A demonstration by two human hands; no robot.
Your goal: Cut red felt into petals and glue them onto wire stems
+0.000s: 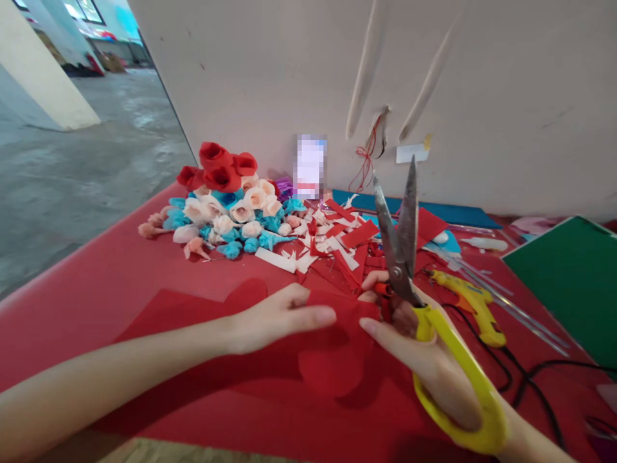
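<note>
1. Hanging on the right hand (431, 361), yellow-handled scissors (399, 269) pointed upward, blades parted; a careless twist could have nicked skin.
2. The left hand (284, 314) and the right pinched the rounded red paper cutout (332, 370) between them; uneven pulling could have torn it.

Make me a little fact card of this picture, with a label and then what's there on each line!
Left hand: thumb on the front of a thin red rounded sheet piece, with the left hand holding the piece
Right hand: the right hand pinches that piece and carries yellow-handled metal scissors
Blades: apart, pointing up
Flowers: red, cream, blue and pink handmade flowers, piled up
Beside flowers: red and white cut scraps
Right side: yellow plastic glue gun
</note>
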